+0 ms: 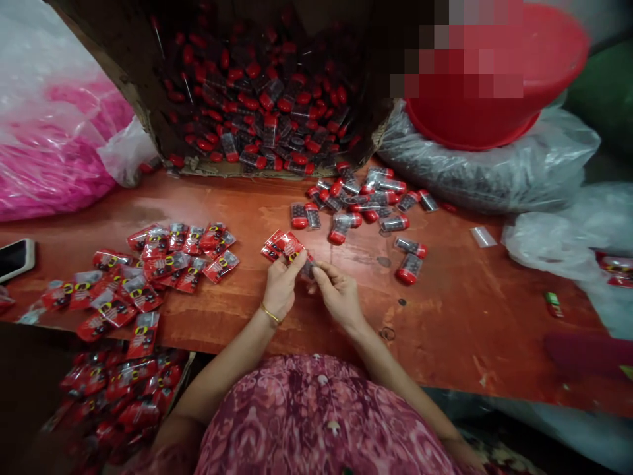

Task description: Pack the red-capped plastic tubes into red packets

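Observation:
Over the middle of the table, both my hands are close together. My left hand (281, 287) is closed on several small red printed packets (281, 244), fanned out beyond its fingers. My right hand (339, 297) pinches a small clear container (308, 269) with dark contents at the packets' near end; fingers partly cover it. Beyond my right hand lie loose clear containers with red caps (341, 224). To the left is a spread pile of filled red packets (143, 277).
A tipped cardboard box (133, 72) full of red-capped containers opens toward me. More packets (119, 402) lie in a box below the table's left edge. A phone (17, 259), pink-filled bags (59, 152), a red basin (475, 119) and plastic bags (548, 244) stand around.

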### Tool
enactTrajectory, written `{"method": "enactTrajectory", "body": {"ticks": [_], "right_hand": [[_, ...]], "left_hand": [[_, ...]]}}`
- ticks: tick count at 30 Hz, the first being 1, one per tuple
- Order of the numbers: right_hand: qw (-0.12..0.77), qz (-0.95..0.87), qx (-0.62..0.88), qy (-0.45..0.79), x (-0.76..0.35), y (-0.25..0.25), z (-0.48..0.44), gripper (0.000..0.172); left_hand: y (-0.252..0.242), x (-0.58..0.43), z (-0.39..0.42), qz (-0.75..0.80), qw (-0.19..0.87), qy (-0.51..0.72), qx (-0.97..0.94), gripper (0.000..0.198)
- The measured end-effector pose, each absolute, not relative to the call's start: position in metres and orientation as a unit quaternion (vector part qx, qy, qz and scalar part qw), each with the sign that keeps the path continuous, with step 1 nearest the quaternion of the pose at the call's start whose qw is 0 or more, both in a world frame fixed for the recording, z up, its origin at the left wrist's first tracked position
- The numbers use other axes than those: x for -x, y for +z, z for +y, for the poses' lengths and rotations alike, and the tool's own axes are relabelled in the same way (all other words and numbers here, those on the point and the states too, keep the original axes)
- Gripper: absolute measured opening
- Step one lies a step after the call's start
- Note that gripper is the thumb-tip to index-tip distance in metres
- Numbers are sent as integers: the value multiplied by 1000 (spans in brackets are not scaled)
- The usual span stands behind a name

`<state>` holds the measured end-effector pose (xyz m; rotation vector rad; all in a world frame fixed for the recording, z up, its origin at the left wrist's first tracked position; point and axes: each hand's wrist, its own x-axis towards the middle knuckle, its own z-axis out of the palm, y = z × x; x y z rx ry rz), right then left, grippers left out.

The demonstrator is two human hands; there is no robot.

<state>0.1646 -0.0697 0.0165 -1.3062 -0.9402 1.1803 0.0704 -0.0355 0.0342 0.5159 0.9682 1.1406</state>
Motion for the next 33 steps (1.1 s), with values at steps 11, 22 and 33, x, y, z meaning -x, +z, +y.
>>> {"method": "enactTrajectory", "body": {"ticks": [11, 22, 33], "right_hand": [[558, -381, 535, 507, -169, 8, -66, 27], [266, -704, 658, 25, -226, 5, -8, 38], [92, -677, 729, -39, -205, -6, -72, 45]], "left_hand": [[31, -71, -44, 411, 768, 444, -211, 39], [38, 11, -5, 432, 514, 741, 10, 40], [11, -27, 1, 646, 296, 394, -583, 35]]}}
